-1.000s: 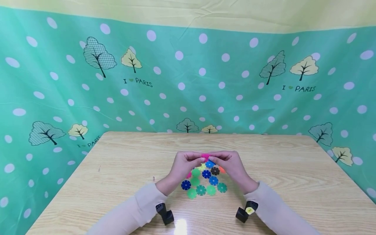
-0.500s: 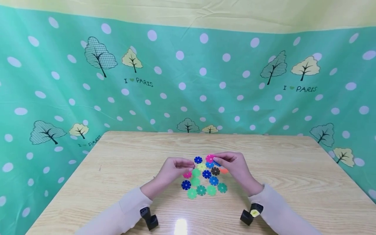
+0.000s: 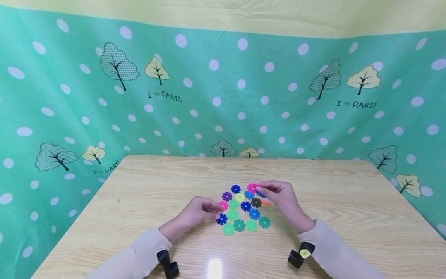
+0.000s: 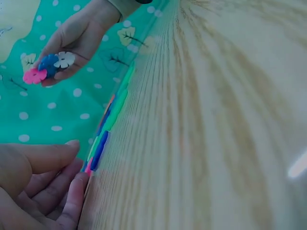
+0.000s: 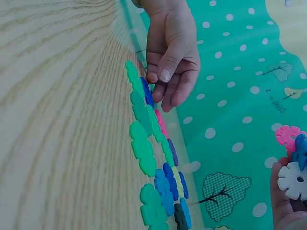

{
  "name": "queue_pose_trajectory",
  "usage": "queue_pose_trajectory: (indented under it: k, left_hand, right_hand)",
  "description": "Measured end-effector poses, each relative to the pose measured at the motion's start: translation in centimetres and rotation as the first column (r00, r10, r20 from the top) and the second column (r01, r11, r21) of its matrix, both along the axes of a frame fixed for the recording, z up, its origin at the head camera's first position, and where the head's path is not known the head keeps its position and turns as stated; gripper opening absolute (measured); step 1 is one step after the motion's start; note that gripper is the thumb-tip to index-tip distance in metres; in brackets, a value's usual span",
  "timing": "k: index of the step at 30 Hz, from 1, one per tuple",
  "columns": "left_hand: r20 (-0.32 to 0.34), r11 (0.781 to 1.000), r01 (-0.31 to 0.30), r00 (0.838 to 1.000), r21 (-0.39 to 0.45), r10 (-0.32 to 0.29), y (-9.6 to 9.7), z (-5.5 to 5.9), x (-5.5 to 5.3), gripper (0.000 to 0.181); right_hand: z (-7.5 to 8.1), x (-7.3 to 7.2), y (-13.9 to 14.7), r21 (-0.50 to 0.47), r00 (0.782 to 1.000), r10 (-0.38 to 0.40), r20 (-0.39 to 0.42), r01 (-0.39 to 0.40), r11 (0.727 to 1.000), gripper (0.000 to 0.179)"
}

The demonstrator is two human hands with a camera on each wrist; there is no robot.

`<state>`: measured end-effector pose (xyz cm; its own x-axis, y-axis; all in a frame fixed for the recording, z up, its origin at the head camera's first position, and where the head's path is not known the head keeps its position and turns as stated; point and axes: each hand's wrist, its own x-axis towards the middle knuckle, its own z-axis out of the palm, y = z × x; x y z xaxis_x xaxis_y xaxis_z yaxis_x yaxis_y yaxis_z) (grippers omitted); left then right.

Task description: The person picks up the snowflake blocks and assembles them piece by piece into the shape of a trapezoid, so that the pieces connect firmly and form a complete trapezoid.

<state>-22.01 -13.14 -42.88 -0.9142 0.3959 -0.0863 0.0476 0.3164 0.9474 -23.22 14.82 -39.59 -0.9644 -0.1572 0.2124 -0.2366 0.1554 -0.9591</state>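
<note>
My right hand [image 3: 281,197] pinches a small chain of snowflake discs above the table's far side. A pink disc [image 3: 252,188], a blue disc [image 4: 48,64] and a white disc [image 4: 64,60] are joined in it. My left hand [image 3: 198,214] is at the left edge of the flat-lying discs, its fingers relaxed. Its fingertips are right at a dark blue disc [image 3: 221,219] and close to another pink disc [image 3: 223,205]. In the right wrist view, that left hand [image 5: 172,62] shows nothing between thumb and fingers.
Several loose discs lie in a cluster, including a purple disc [image 3: 227,196], a yellow disc [image 3: 239,197], a black disc [image 3: 256,202] and a green disc [image 3: 229,229]. The wooden table [image 3: 156,174] meets a green dotted curtain [image 3: 195,128] at the back.
The hands were together at the pink disc and have parted. My left hand moved left and toward the front edge; my right hand moved slightly right, keeping the joined discs.
</note>
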Motion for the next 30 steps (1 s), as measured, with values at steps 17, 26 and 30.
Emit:
queue_pose_trajectory:
  k: [17,26,30]
  left_hand:
    - [-0.139,0.984,0.077,0.985,-0.16,-0.1,-0.09,-0.04,-0.04,0.026]
    - [-0.16,0.981,0.079,0.981,-0.175,-0.107,-0.24,-0.31,-0.2,0.023]
    - [-0.159,0.98,0.087,0.98,-0.181,-0.117,-0.2,-0.23,-0.2,0.023]
  right_hand:
    - [-0.32,0.11,-0.34,-0.012,0.999,0.034,-0.023,-0.034,0.999,0.024]
    - [-0.34,0.13,-0.36,-0.016,0.999,0.033,-0.02,-0.033,0.999,0.025]
    - [-0.27,0.16,-0.42,-0.02,1.0,0.028,-0.006,-0.028,0.999,0.026]
